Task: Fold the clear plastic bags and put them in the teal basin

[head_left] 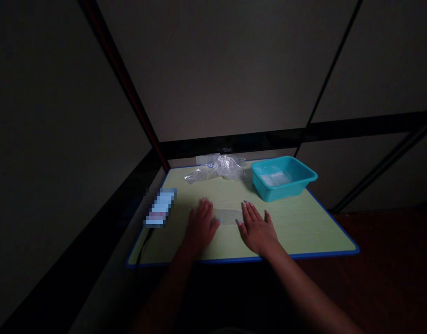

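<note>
Two bare hands lie palm down at the lower centre of the frame, the left hand [200,223] and right hand [258,228] both unclenched with fingers extended. A flat clear plastic bag [228,217] lies between them, its ends meeting their fingers. Crumpled clear plastic bags [227,166] sit at upper centre; a turquoise plastic basin [269,193] stands right of centre on the blue-edged table [310,227].
</note>
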A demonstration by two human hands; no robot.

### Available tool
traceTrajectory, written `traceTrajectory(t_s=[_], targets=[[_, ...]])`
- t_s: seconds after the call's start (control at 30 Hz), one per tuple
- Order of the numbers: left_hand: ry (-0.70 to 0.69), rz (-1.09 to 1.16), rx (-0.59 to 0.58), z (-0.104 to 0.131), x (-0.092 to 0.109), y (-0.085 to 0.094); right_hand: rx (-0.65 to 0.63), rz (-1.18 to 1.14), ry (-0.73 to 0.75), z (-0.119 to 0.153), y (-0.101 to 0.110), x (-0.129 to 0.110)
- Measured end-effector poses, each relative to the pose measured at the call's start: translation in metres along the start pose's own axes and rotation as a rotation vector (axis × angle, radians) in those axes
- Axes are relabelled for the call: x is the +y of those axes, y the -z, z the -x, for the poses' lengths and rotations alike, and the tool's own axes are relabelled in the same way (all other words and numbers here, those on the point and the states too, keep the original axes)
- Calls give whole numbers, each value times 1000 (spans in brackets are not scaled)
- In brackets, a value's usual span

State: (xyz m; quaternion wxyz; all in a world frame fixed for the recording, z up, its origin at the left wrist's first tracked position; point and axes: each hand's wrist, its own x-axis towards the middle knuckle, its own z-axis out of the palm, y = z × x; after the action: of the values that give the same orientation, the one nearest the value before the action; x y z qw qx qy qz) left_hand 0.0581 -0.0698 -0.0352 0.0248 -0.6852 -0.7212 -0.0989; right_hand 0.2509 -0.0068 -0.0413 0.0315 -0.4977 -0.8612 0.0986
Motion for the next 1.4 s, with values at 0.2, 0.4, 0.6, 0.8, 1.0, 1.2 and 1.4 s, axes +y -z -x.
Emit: traceTrajectory(t_s=[0.2, 0.4, 0.6, 0.8, 1.0, 1.2, 1.4], targets=[[-173, 148, -101, -8, 56, -7, -28, 30, 2, 0, 3, 0], [-84, 91, -85, -11, 41, -11, -42, 41, 0, 1, 5, -1], [-30, 20, -122, -12, -17, -10, -31, 25, 0, 0, 2, 0], [51, -24, -172, -11, -54, -2, -24, 22, 12, 1, 3, 0], [114, -75, -147, -7, -51, -2, 8, 25, 18, 0, -1, 1], [147, -113, -138, -6, -54, -1, 7, 34, 19, -1, -2, 1], [197, -69, -67, 6, -46, 6, -5, 48, 15, 0, 1, 0]])
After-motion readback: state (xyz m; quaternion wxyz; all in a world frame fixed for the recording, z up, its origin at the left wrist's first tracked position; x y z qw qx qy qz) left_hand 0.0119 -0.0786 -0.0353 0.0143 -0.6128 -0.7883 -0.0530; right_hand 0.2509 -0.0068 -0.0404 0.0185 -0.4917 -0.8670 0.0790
